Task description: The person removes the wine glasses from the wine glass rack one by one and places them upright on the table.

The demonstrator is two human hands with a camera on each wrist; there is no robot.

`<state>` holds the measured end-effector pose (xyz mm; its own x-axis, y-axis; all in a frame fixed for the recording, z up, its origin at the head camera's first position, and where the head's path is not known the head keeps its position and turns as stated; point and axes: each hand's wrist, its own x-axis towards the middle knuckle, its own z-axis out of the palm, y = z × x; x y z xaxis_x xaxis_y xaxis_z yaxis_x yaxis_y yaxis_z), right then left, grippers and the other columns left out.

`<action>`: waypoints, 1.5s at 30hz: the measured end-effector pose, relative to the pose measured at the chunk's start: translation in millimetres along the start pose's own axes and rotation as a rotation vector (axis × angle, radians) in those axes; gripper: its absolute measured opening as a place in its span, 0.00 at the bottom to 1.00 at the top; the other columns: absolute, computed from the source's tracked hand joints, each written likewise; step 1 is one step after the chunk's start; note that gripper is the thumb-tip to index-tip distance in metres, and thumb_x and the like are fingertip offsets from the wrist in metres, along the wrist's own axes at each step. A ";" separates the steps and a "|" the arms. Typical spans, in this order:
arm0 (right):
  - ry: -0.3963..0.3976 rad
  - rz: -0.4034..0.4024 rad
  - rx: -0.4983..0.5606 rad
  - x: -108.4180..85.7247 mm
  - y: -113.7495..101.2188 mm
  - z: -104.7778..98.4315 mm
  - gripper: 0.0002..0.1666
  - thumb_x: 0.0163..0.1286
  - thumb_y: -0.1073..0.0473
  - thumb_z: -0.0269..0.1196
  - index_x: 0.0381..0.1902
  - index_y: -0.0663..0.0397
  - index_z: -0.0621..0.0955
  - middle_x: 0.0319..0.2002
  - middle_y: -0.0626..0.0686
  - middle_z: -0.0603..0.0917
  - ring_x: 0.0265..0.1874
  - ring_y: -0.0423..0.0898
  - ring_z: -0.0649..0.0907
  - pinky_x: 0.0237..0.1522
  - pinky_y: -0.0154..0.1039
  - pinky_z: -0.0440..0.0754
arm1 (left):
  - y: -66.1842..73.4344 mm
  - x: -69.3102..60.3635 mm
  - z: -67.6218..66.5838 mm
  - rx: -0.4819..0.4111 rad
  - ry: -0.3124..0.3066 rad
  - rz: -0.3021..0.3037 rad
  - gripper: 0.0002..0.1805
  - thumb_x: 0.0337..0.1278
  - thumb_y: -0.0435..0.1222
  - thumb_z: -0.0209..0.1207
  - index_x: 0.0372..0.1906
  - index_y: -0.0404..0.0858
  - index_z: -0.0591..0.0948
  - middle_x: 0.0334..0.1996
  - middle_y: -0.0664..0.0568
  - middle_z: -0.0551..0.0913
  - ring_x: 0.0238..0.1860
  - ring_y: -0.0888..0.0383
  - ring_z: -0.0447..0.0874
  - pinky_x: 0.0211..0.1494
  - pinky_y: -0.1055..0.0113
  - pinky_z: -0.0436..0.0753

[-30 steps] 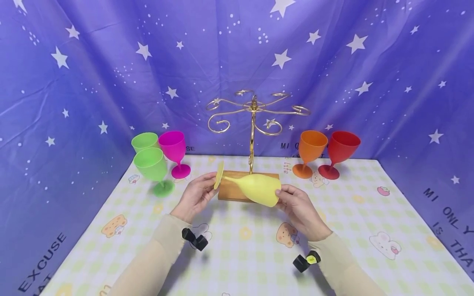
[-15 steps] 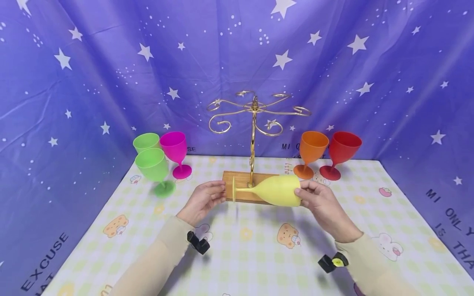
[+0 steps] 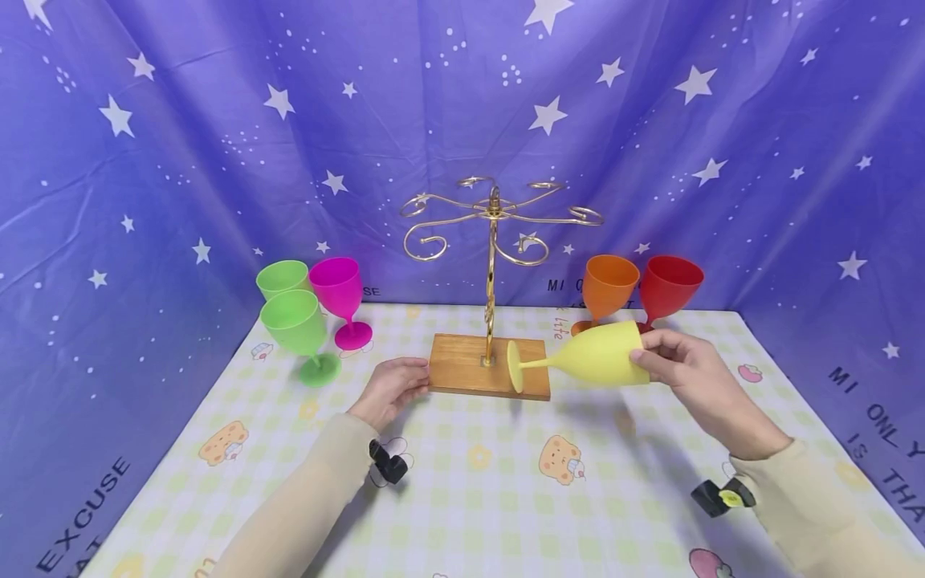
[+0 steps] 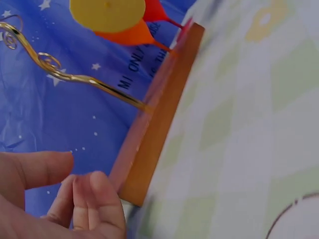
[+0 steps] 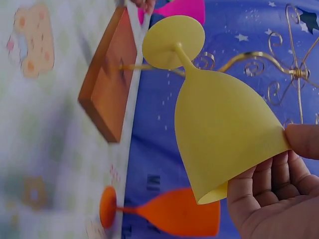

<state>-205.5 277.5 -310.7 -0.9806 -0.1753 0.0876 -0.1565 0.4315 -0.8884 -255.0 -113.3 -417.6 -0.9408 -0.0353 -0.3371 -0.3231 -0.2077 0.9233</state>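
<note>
My right hand pinches the rim of a yellow goblet, thumb on the outside. The goblet lies sideways in the air, foot to the left over the right part of a wooden base. In the right wrist view the goblet has its bowl mouth towards the palm. From that base rises a gold metal stand with curled arms. My left hand is at the base's left end, its fingertips against or just beside the edge. The left wrist view shows the thumb apart from loosely bent fingers, nothing between them.
Two green goblets and a magenta goblet stand upright at the back left. An orange goblet and a red goblet stand at the back right, feet partly hidden. A starry blue curtain hangs behind the checkered tablecloth.
The right hand has carried the yellow goblet to the right, its foot leaving the left hand's side. The left hand has dropped slightly to the base's left end.
</note>
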 end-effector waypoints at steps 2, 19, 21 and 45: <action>0.017 -0.013 -0.053 0.8 -0.2 -7.5 0.17 0.70 0.54 0.59 0.45 0.64 0.76 0.38 0.48 0.81 0.36 0.43 0.79 0.39 0.31 0.78 | -0.8 2.5 -0.5 0.025 0.029 0.004 0.19 0.55 0.23 0.59 0.53 0.24 0.75 0.42 0.35 0.81 0.35 0.53 0.83 0.44 0.65 0.83; 0.174 -0.138 -0.405 10.3 -1.2 -37.0 0.11 0.68 0.58 0.60 0.41 0.61 0.80 0.30 0.53 0.81 0.25 0.41 0.74 0.24 0.33 0.71 | -6.0 18.2 3.5 0.277 0.178 0.066 0.14 0.47 0.21 0.61 0.43 0.26 0.81 0.36 0.39 0.84 0.26 0.58 0.82 0.37 0.65 0.84; 0.177 -0.129 -0.440 10.8 -3.2 -38.3 0.12 0.69 0.56 0.59 0.41 0.60 0.80 0.30 0.55 0.81 0.26 0.42 0.73 0.24 0.33 0.71 | -5.7 18.7 3.9 0.312 0.180 0.066 0.13 0.48 0.21 0.61 0.42 0.26 0.82 0.36 0.40 0.84 0.26 0.59 0.82 0.36 0.66 0.83; 0.254 -0.222 -0.674 27.9 4.9 -48.0 0.11 0.65 0.63 0.59 0.42 0.65 0.81 0.36 0.62 0.81 0.31 0.56 0.78 0.34 0.51 0.75 | -8.0 17.1 7.1 0.467 0.157 0.118 0.14 0.45 0.21 0.60 0.41 0.28 0.83 0.31 0.44 0.84 0.28 0.58 0.80 0.34 0.67 0.82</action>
<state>-239.3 317.2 -291.0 -0.9018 -0.1471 0.4063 -0.3119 0.8723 -0.3765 -269.3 -105.4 -429.4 -0.9587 -0.1857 -0.2156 -0.2601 0.2649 0.9285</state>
